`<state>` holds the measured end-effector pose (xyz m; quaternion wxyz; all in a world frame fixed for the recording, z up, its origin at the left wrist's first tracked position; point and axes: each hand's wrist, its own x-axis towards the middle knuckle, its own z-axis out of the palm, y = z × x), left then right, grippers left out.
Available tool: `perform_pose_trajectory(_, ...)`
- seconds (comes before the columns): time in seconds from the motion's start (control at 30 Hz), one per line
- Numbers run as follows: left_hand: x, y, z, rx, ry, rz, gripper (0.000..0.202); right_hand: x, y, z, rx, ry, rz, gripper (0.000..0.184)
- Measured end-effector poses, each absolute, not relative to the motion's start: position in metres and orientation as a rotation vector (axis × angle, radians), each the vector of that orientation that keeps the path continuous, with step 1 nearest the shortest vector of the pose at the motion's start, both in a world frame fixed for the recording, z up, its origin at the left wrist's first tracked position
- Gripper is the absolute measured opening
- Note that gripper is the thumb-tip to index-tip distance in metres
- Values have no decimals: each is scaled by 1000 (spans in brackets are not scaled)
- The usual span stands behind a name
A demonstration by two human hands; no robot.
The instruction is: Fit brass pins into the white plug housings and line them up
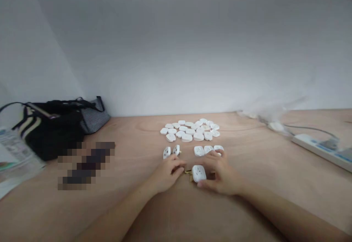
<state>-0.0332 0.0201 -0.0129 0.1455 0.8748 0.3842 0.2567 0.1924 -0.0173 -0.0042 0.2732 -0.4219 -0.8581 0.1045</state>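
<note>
My right hand [220, 174] grips a white plastic socket face [199, 173] by its edges, close to the table. My left hand [167, 172] is just left of it, with its fingertips pinching a small brass metal part [188, 172]. Beyond my hands lies a loose heap of several similar white plastic pieces [189, 130]. Nearer me, two white socket pieces [166, 152] stand apart above my left hand. Several more [208, 149] sit in a short row, partly behind my right fingers.
The pale wooden table [137, 205] meets a grey wall at the back. A black striped bag [52, 128] and papers [16, 157] lie at the left, beside a pixelated patch [85, 165]. A white power strip [321, 150] with a cable lies at the right.
</note>
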Motion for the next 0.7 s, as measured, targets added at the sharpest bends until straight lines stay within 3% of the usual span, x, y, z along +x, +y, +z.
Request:
perform_pose_trajectory(0.3,-29,22,-12,2498,1148,749,16,189,-16,-8,-1141,-2343,309,58)
perform_pose_trajectory(0.57,-29,20,-16,2446,1218,805,15,187,-16,-11,-1164,-2353,284,43)
perform_pose_trajectory(0.7,-31,18,-13,2396,1171,883,25,186,-16,-11,-1160,-2316,284,39)
